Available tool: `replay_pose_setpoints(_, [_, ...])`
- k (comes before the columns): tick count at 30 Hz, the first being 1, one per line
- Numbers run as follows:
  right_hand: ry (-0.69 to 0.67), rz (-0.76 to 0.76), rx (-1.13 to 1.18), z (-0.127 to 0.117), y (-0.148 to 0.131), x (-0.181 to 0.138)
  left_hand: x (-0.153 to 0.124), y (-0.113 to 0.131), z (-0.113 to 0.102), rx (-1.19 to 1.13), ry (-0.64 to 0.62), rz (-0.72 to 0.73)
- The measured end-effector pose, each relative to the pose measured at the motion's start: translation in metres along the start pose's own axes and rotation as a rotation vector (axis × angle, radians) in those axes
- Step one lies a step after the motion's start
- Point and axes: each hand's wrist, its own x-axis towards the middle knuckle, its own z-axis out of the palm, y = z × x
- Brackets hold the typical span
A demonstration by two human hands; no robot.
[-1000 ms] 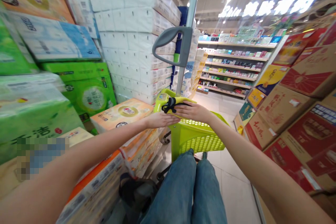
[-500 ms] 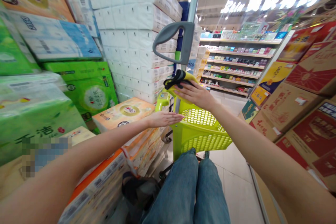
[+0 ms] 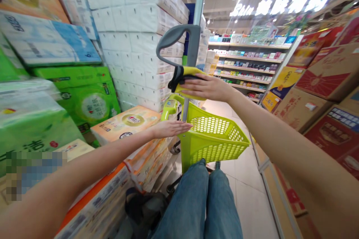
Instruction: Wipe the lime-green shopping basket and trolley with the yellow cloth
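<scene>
My right hand (image 3: 209, 86) presses a yellow-and-black cloth (image 3: 193, 70) round the upright metal pole (image 3: 201, 2), with fingers lying long across it. The cloth sits just below a grey loop handle (image 3: 193, 46) fixed to the pole. My left hand (image 3: 169, 129) is held flat, fingers straight and together, at the pole's foot by the rim of a lime-green trolley basket (image 3: 220, 142). Whether it touches the pole or basket I cannot tell. A green trolley handle (image 3: 168, 109) shows just above that hand.
Stacked white tissue packs (image 3: 126, 18) and green tissue packs (image 3: 92, 106) rise on the left, with an orange carton (image 3: 134, 119) beside the trolley. Cardboard boxes (image 3: 297, 106) line the right. Shelves of goods (image 3: 246, 56) stand ahead beyond the tiled floor (image 3: 244, 198).
My right hand and the cloth have shifted slightly up the pole, closer to the grey handle. My left hand keeps nearly the same place. The whole view has turned a little.
</scene>
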Motion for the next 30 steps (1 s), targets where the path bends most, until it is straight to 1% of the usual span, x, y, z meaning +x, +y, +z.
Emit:
replay_pose_setpoints(2, [0.051,0.08,-0.007,-0.005,0.004,0.005,-0.001,-0.001,0.0,-0.012,0.016,-0.017])
replay_pose_setpoints(3, [0.077,0.111,-0.003,-0.003,0.002,0.006,-0.001,-0.001,0.0,-0.007,0.027,-0.016])
replay_pose_setpoints(5, [0.125,0.174,0.01,0.006,-0.013,0.006,-0.001,-0.001,0.001,0.032,0.036,0.0])
replay_pose_setpoints(7, [0.148,0.224,0.027,0.022,-0.038,0.001,-0.001,0.0,0.002,0.106,0.008,0.02])
replay_pose_setpoints(9, [0.14,0.212,0.051,0.041,-0.066,-0.006,-0.001,0.0,0.005,0.169,-0.043,0.027])
replay_pose_setpoints(11, [0.127,0.155,0.067,0.057,-0.089,-0.013,-0.002,0.0,0.01,0.199,-0.076,0.027])
replay_pose_setpoints(13, [0.114,0.072,0.06,0.066,-0.099,-0.018,-0.003,0.001,0.015,0.222,-0.069,0.018])
replay_pose_setpoints(14, [0.1,0.021,0.052,0.067,-0.099,-0.019,-0.004,0.001,0.016,0.247,-0.047,0.014])
replay_pose_setpoints(16, [0.061,-0.095,0.04,0.063,-0.087,-0.019,-0.004,0.0,0.017,0.295,0.011,0.017])
replay_pose_setpoints(18, [0.026,-0.159,0.033,0.052,-0.065,-0.017,-0.003,0.0,0.014,0.323,0.052,0.035])
replay_pose_setpoints(19, [0.01,-0.161,0.027,0.044,-0.051,-0.016,-0.002,0.0,0.01,0.32,0.046,0.046])
replay_pose_setpoints(21, [-0.001,-0.118,0.011,0.028,-0.025,-0.013,0.0,-0.001,0.001,0.283,-0.007,0.058])
replay_pose_setpoints(23, [0.015,-0.05,-0.006,0.014,-0.003,-0.009,0.003,-0.002,-0.009,0.109,-0.177,0.044])
replay_pose_setpoints(24, [0.035,-0.015,-0.01,0.009,0.003,-0.007,0.004,-0.002,-0.013,0.008,-0.241,0.028])
replay_pose_setpoints(25, [0.063,0.027,-0.013,0.006,0.006,-0.005,0.005,-0.002,-0.016,-0.083,-0.277,0.01])
replay_pose_setpoints(26, [0.093,0.08,-0.013,0.005,0.004,-0.003,0.006,-0.002,-0.018,-0.157,-0.283,-0.008])
replay_pose_setpoints(28, [0.155,0.205,-0.002,0.013,-0.012,0.0,0.006,-0.002,-0.018,-0.248,-0.225,-0.036])
replay_pose_setpoints(30, [0.186,0.293,0.014,0.028,-0.04,0.0,0.005,-0.002,-0.015,-0.281,-0.139,-0.045])
